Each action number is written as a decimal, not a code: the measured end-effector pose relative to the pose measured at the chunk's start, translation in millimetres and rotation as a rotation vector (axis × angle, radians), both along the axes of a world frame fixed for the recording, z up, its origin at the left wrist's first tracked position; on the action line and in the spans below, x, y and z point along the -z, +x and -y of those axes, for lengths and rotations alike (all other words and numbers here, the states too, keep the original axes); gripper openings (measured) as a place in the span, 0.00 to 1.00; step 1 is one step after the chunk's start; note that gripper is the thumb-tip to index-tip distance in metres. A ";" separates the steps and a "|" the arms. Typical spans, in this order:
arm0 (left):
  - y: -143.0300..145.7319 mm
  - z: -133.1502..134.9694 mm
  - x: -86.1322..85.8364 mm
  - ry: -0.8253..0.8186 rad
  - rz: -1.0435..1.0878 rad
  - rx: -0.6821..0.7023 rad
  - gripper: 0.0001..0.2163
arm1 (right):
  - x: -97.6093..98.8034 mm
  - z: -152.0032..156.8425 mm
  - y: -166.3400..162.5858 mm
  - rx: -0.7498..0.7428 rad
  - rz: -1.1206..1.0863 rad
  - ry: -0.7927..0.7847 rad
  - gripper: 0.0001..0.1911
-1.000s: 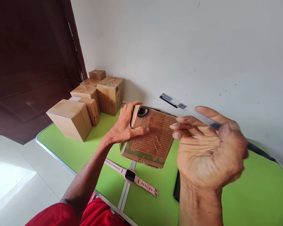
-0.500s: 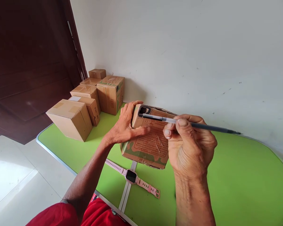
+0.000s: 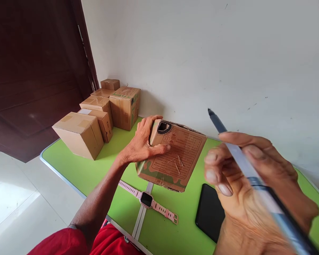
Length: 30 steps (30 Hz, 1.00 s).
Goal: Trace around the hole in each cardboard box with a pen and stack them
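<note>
Head view, starting nearest: holding what on the right?

— Grasped in the right hand (image 3: 244, 205): a pen (image 3: 240, 160), slanting up and away, dark tip raised, apart from any cardboard. Blurred toward the near end.

— And lower down?

— On the green bench (image 3: 182, 235), partly hidden by the right hand, a black phone (image 3: 209, 212). Farther left, stretched across the metal seam, a pink-strapped watch (image 3: 146, 199), screen up.

— Gripping what on the left?

— Clasped in the left hand (image 3: 140, 143): a printed box (image 3: 180, 145), just past the watch, tilted. Pressed by the thumb on the lettered face, wrapped by the fingers at the upper left edge. Cannot tell whether touching the bench.

— Open anywhere?

— Yes, at the upper left corner: a hole (image 3: 164, 127), ringed in black. Too dark inside to make out contents.

— More containers?

— Six, close together at the bench's far left. First a plain carton (image 3: 77, 134) with tape on top, then a white-patched carton (image 3: 104, 125), a taped carton (image 3: 94, 102), a green-patterned carton (image 3: 123, 109) to the right, a mostly hidden carton (image 3: 102, 92), and, rearmost, a small carton (image 3: 110, 84). Closed on the sides in view, contents hidden.

— Behind those?

— A pale wall (image 3: 202, 53), plus a dark door (image 3: 34, 71) at left.
</note>
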<state>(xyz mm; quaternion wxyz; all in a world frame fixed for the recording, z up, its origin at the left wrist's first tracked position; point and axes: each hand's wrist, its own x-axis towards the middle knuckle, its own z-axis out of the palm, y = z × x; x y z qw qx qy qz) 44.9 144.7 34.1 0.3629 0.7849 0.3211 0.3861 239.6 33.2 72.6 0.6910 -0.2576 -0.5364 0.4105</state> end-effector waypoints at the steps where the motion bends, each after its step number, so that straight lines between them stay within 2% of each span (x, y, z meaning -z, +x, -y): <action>1: 0.0 0.1 0.1 -0.001 0.000 -0.001 0.37 | -0.9 -0.4 -0.3 -0.013 -0.019 0.014 0.08; 3: -0.3 0.2 0.3 -0.001 0.007 -0.006 0.37 | -0.5 -2.9 -2.7 0.015 -0.076 0.043 0.06; 6: -1.0 0.4 0.8 -0.003 0.009 -0.013 0.37 | 4.8 -9.6 -11.6 0.133 -0.084 0.149 0.10; 9: -1.2 0.4 1.4 0.002 0.006 -0.010 0.36 | 13.8 -19.7 -23.0 0.278 -0.088 0.199 0.03; 11: -1.0 0.6 2.1 0.017 0.003 -0.010 0.36 | 20.7 -27.9 -29.1 0.338 -0.127 0.169 0.10; 16: -0.9 1.2 3.2 0.002 0.011 -0.009 0.37 | 34.0 -45.0 -37.7 0.422 -0.191 0.158 0.13; 25: -2.4 0.3 3.6 0.005 0.022 -0.018 0.37 | 47.3 -48.4 -42.8 0.433 -0.156 0.150 0.06; 30: -2.4 0.3 5.2 0.016 0.012 -0.030 0.37 | 54.5 -46.4 -39.1 0.418 -0.036 0.151 0.02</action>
